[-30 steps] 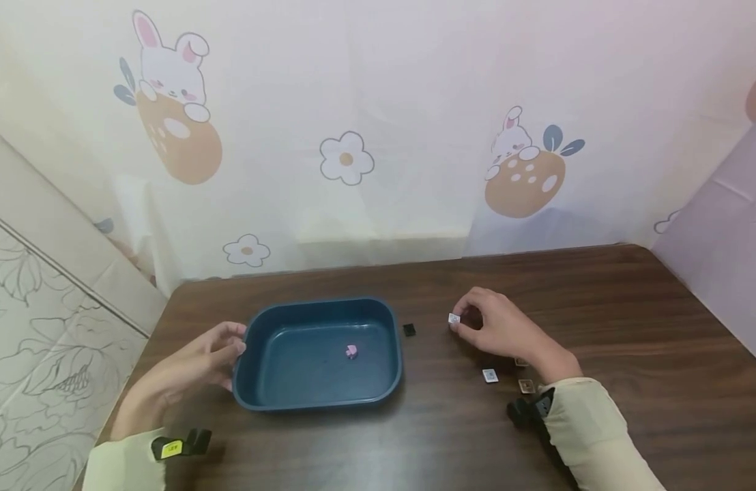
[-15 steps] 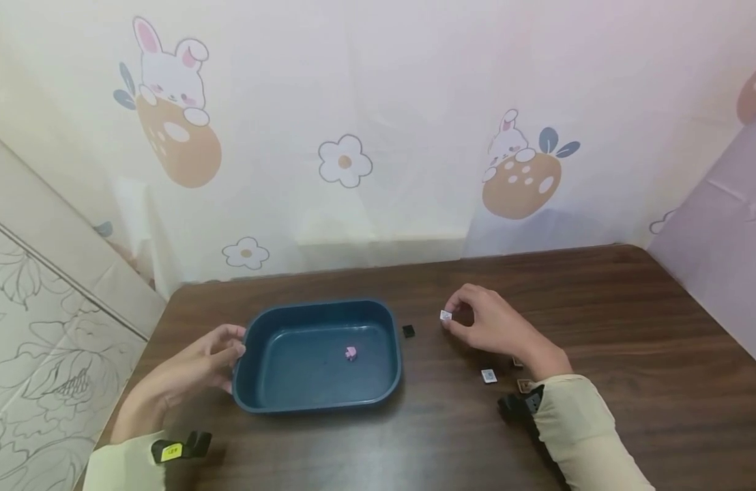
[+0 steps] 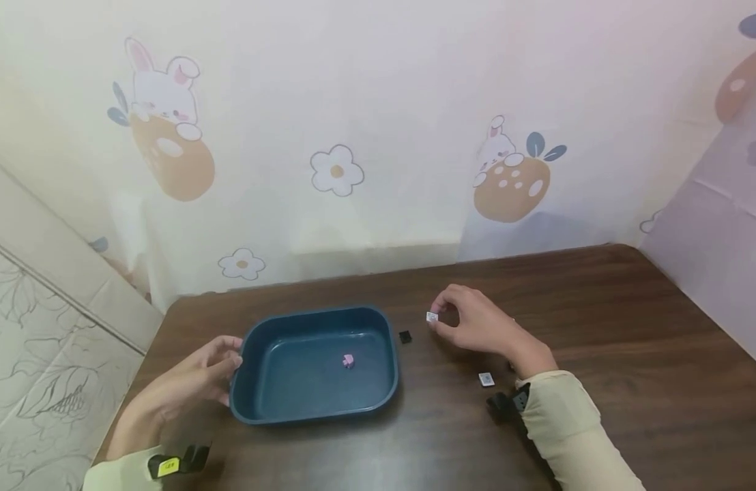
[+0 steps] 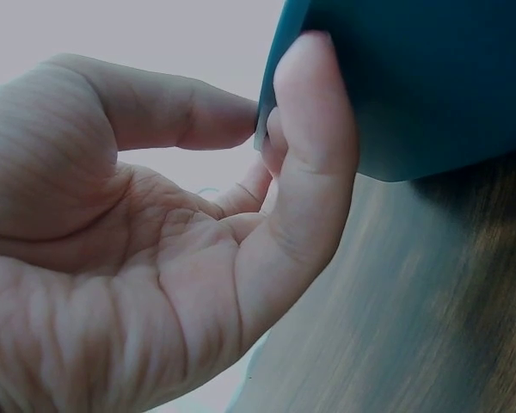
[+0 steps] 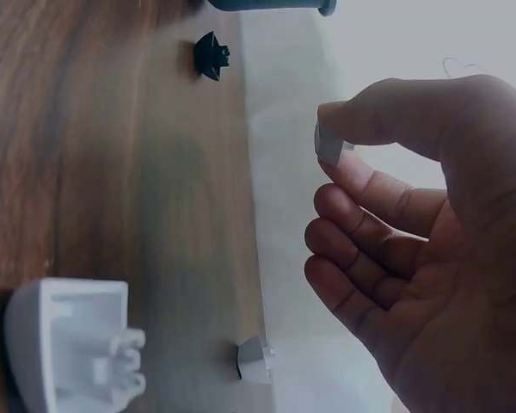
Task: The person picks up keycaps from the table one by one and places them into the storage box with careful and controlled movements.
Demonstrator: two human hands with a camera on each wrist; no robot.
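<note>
A white keycap [image 3: 432, 317] is pinched between the thumb and index finger of my right hand [image 3: 479, 327], raised above the table right of a dark blue tray [image 3: 319, 323]. My left hand [image 3: 190, 375] grips the tray's left rim, thumb and fingers at its edge. Inside the tray lies a small pink keycap [image 3: 349, 361]. Just outside its right wall sits a black keycap [image 3: 405, 337]. Another white keycap [image 3: 486, 379] lies below the right hand; its hollow underside with a stem shows in the right wrist view [image 5: 77, 344]. Other keycaps are mostly hidden by the right wrist.
The brown wooden table [image 3: 378, 453] ends at the back against a wall covering [image 3: 409, 136] printed with rabbits and flowers. One more keycap [image 5: 254, 360] stands farther off in the right wrist view. Black straps with cameras sit on both wrists.
My right hand has moved left toward the tray, carrying the white keycap. The left hand stays at the tray rim. The head view has shifted slightly.
</note>
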